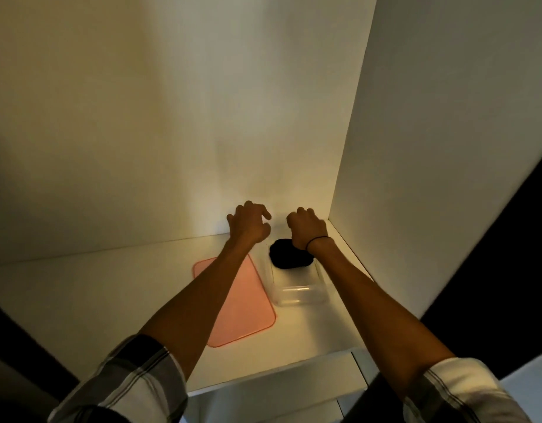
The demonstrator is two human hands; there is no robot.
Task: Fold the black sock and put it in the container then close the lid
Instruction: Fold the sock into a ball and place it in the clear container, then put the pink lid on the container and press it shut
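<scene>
The black sock [289,257] lies as a folded bundle in the far end of the clear plastic container [300,293], which stands on the white shelf. The pink lid [243,306] lies flat to the left of the container, partly under my left forearm. My left hand [248,224] hovers behind the lid and container, its fingers spread and curled, holding nothing. My right hand [307,228] hangs just above the sock with its fingers loosely curled downward. Its wrist covers the sock's far right edge, and I see nothing gripped in it.
The white shelf [111,285] sits in an alcove with a back wall [202,117] close behind my hands and a side wall [416,178] right of the container. The shelf's front edge runs below my forearms.
</scene>
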